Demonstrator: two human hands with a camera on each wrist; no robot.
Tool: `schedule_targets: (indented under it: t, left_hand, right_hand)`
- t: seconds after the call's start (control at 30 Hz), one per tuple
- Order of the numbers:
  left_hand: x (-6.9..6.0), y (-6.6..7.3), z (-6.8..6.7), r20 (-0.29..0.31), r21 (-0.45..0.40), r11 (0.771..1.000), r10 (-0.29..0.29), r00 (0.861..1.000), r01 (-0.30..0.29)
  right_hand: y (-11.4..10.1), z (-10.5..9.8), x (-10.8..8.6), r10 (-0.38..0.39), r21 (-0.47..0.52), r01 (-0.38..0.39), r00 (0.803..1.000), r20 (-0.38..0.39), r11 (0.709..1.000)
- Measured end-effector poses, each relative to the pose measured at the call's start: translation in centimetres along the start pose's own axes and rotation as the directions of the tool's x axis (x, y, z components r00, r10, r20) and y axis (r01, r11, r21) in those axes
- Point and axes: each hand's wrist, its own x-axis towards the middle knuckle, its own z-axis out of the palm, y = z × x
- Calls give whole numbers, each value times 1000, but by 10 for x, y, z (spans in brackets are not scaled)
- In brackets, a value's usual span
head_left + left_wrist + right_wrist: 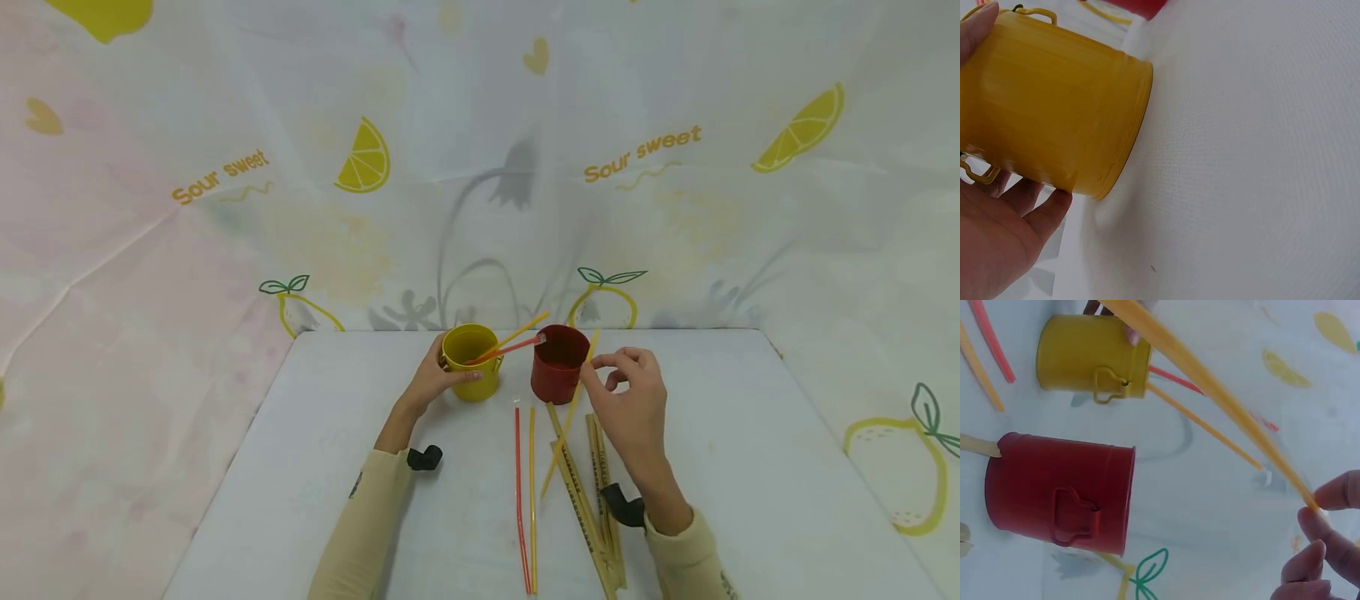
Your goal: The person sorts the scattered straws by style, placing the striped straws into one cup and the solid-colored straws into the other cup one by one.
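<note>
Head view: the left forearm is slanting forward across the desk (262,500), and the left hand (435,377) is gripping the yellow bucket (483,388) from its outer side. Its fingers are curving around the far wall while the thumb is lying across the near side, so they are standing only a bucket's breadth apart. From the left wrist view, fingertips are touching the wall close to the base.

The right hand (636,404) is hanging above the desk, its wrist bending so that the knuckles are facing upward. Thumb and index fingertip are closing together on a yellow-orange straw (570,417), pinching it near its upper end; the remaining fingers are curling loosely behind. Below these fingertips, the straw is slanting down toward the person.

Just left of the right fingers, a red cup (553,388) is standing upright. Beside the left fingers, an orange straw (527,326) and a red straw (517,347) are leaning out of the bucket. Nearer the person, between both hands, another red straw (519,492) and another yellow straw (532,500) are lying side by side, and tan printed strips (578,492) are lying below the right fingers.
</note>
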Motion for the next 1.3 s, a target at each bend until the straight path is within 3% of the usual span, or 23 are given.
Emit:
schedule_targets:
  t: [0.17, 0.4, 0.53, 0.67, 0.73, 0.9, 1.13, 1.3]
  left_hand:
    - [0, 0, 0, -10, 1, 1000, 0, 1000, 0]
    - [-1, 0, 1, -11, 4, 1000, -5, 1000, 5]
    - [-1, 1, 0, -13, 5, 1000, -13, 1000, 13]
    - [-1, 1, 1, -13, 10, 1000, -13, 1000, 13]
    - [2, -7, 0, -16, 11, 1000, -12, 1000, 12]
    - [12, -29, -2, -33, 10, 1000, -5, 999, 5]
    - [11, -31, -1, -58, -2, 1000, 15, 998, -16]
    - [11, -30, 1, -75, 6, 1000, 15, 997, -15]
  right_hand:
    - [-9, 1, 5, -35, 75, 44, 993, -110, 996]
    - [-20, 9, 15, -71, 176, 122, 960, -270, 977]
    - [-33, 16, 19, -71, 253, 171, 930, -360, 952]
    - [-54, 20, 22, -92, 310, 253, 887, -452, 916]
    - [-62, 22, 23, -95, 330, 284, 868, -488, 900]
    - [-68, 33, 25, -102, 350, 335, 833, -543, 875]
    - [-67, 51, 27, -119, 361, 397, 794, -596, 844]
    - [-65, 62, 27, -170, 335, 448, 772, -612, 829]
